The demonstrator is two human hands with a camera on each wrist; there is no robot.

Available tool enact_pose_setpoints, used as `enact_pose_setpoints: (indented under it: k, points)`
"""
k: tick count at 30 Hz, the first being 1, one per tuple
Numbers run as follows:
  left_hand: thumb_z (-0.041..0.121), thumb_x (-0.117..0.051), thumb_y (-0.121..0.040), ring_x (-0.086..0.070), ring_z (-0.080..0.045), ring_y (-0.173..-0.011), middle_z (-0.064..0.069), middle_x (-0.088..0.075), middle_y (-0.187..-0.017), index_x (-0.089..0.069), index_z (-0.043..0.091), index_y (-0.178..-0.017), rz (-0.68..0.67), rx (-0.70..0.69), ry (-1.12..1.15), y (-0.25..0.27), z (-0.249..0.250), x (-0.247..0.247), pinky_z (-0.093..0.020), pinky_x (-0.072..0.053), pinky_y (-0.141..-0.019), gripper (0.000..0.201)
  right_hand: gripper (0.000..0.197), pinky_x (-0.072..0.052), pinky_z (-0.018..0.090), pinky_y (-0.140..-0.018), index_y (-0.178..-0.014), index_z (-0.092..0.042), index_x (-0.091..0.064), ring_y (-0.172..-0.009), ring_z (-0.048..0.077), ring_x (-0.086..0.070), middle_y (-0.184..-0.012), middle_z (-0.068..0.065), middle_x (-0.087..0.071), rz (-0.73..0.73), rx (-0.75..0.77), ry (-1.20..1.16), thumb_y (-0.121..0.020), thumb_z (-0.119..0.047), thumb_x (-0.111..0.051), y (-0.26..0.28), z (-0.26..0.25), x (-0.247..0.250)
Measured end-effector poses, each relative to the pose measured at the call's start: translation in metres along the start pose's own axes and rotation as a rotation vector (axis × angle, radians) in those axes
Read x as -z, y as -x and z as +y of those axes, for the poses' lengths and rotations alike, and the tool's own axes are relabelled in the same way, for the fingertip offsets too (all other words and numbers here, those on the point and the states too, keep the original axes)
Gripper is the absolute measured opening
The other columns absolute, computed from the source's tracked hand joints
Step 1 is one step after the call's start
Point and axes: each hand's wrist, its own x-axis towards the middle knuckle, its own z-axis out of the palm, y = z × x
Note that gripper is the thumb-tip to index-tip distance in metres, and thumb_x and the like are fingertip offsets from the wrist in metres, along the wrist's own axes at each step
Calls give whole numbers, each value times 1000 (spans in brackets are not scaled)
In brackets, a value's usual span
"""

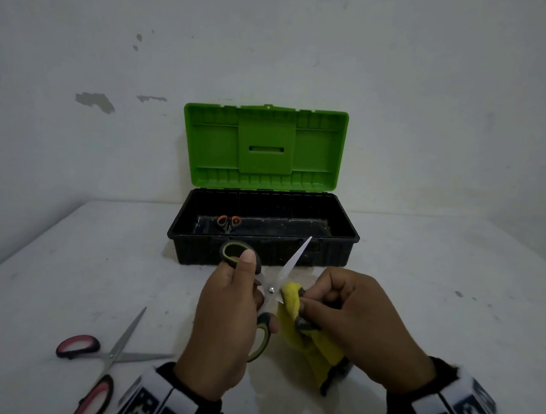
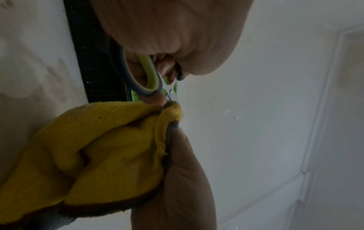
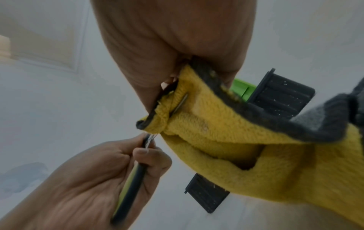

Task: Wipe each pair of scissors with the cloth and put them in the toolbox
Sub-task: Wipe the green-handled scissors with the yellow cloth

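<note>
**Yellow cloth on lower blade, green-handled scissors mid-wipe**

Yellow cloth (image 1: 292, 298) is folded over one blade of our green-handled scissors (image 1: 272, 290), held open in the air just in front of the toolbox (image 1: 263, 238). Our left hand (image 1: 224, 324) clenches the handles; our right hand (image 1: 354, 318) pinches the cloth round the blade. Orange-handled scissors (image 1: 229, 222) already lie inside the toolbox, left end. Red-handled scissors (image 1: 99, 362) wait on the table (image 1: 73, 259), well left of the toolbox, open. Risks, we judge: the edge slicing through the cloth into our fingers if we pinch hard, and the bare upper blade snagging the toolbox rim.
</note>
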Motion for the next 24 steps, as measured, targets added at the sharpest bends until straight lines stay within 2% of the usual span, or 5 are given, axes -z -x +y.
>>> enact_pose_setpoints:
  k: [5,9,13,17,24]
  points:
    - [44,-39,-98,-41,-7,-43,10,-36,-48,-50,6,-83,-13,-31,-84,5,-6,-9,-30,-48,-46,43,14,-56,23,-59,-68,-13,-69,-61,16,-69,-64,1,-72,103,-11,-36,-79,-12,-76,-1,2,-11]
    - [43,-39,-99,-50,-19,-61,-9,-46,-69,-56,12,-86,32,-13,-56,2,-2,-5,-30,-52,-45,38,12,-59,29,-64,-71,-14,-69,-64,18,-69,-68,2,-73,108,27,-59,-81,-13,-75,-2,-2,-16]
    - [37,-40,-100,-38,-10,-47,-3,-34,-58,-52,9,-80,54,-26,21,5,7,0,-17,-41,-37,36,11,-58,25,-63,-72,-15,-69,-65,14,-70,-71,1,-73,55,55,-20,-82,-13,-75,0,-6,-14]
    - [36,-40,-101,-29,-5,-36,9,-25,-45,-43,10,-74,58,-14,107,3,11,5,-29,-43,-41,37,14,-54,18,-59,-70,-16,-69,-63,10,-70,-69,-3,-74,45,22,5,-81,-11,-76,5,-6,-5]
    - [37,-42,-100,-33,-5,-37,7,-28,-48,-43,11,-73,66,16,194,2,6,7,-33,-45,-45,37,15,-50,15,-55,-67,-15,-69,-59,9,-68,-65,-4,-73,43,38,79,-80,-11,-76,10,-6,11]
